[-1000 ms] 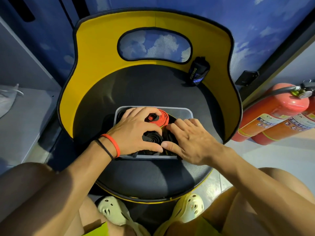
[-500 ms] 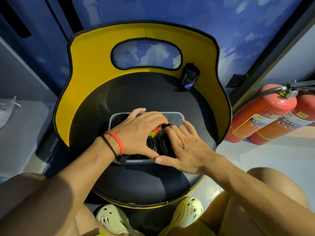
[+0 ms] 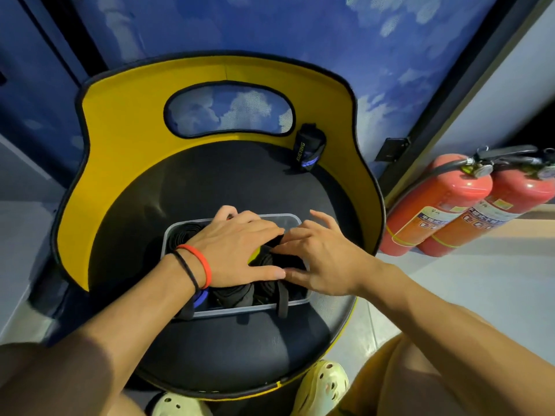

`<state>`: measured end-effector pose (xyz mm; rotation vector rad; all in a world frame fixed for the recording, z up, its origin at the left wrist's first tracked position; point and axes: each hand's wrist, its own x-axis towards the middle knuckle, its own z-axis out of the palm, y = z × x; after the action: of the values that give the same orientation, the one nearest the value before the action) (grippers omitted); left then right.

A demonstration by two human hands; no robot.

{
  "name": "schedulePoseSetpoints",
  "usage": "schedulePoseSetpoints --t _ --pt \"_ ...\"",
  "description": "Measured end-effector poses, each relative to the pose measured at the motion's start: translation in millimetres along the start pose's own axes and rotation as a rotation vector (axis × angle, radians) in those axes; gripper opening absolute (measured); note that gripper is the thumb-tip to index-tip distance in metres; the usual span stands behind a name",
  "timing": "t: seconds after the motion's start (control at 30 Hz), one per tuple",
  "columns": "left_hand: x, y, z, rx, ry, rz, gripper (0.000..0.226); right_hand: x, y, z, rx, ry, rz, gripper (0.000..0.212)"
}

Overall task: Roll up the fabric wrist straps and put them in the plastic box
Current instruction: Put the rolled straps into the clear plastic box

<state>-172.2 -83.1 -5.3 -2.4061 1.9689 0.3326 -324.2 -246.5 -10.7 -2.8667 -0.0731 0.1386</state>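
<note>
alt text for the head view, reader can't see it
Left hand and right hand press rolled black wrist straps into a clear plastic box on a chair seat. Another rolled strap sits by the yellow backrest; two red fire extinguishers at right.

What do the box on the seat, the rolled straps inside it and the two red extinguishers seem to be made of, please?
The box looks like clear plastic: its wall is translucent and smooth. The rolled straps look like matte black woven fabric, their coiled layers showing. The extinguishers are probably painted metal, judging by the glossy red shine.
</note>
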Motion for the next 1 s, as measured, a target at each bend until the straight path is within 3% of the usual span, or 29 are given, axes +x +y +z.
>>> schedulePoseSetpoints --t 0.07,0.13,0.17,0.23,0.33,0.6,0.7,0.8,1.0 --pt "-2.1 -1.2 3.8 0.025 0.007 -0.012 0.077 7.1 4.5 -4.3 0.268 0.05 0.03 0.037" --pt "-5.0 -1.5 8.7 0.047 0.056 -0.006 0.072 16.1 15.4 -6.0 0.503 0.252 0.131 0.033" --pt "-5.9 -1.7 9.7 0.053 0.076 -0.002 0.07 22.6 22.4 -6.7 0.508 0.355 0.201 0.038" --pt "-6.3 -2.3 9.4 0.05 0.072 -0.011 0.073 38.8 39.0 -9.1 0.355 0.435 0.354 0.056" --pt "-5.2 -0.9 9.0 0.037 0.057 -0.022 0.081 67.6 63.0 -18.2 0.163 0.416 0.507 0.082" --pt "-4.2 -1.4 15.5 0.022 0.087 -0.022 0.068 122.1 111.2 -1.7 0.029 0.302 0.63 0.1" --pt "-4.3 -2.3 15.9 0.007 0.083 -0.025 0.07 125.0 110.1 1.5 -0.012 0.46 0.639 0.093" --pt "-5.0 -4.1 15.6 -0.029 0.064 -0.017 0.073 131.7 105.6 -0.7 0.014 0.591 0.631 0.071" --pt "-8.4 -0.9 11.6 -0.061 0.008 -0.047 0.07 141.8 97.4 0.9 0.093 0.635 0.606 0.044"
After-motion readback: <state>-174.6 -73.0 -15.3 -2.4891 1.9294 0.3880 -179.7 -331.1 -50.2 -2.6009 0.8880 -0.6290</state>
